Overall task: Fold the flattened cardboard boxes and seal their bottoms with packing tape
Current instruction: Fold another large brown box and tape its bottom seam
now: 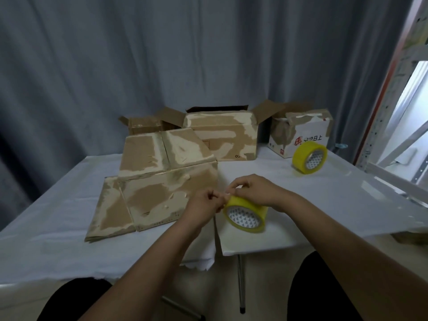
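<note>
Yellow tape roll (246, 214) under right hand (253, 189), fingers curled over its top; left hand (205, 201) pinching tape end. Flat box (148, 200) just left of left hand.

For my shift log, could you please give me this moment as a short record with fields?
left hand: left hand pinches at the top edge of the near tape roll
right hand: right hand grips the same roll from above
spare tape: second yellow roll stands on edge at the far right of the table
flattened boxes: stack lies left of the hands, not yet folded
set-up boxes: three stand at the back, the large middle box among them, flaps up
stage: likely finding the tape end; no tape pulled out visibly
</note>
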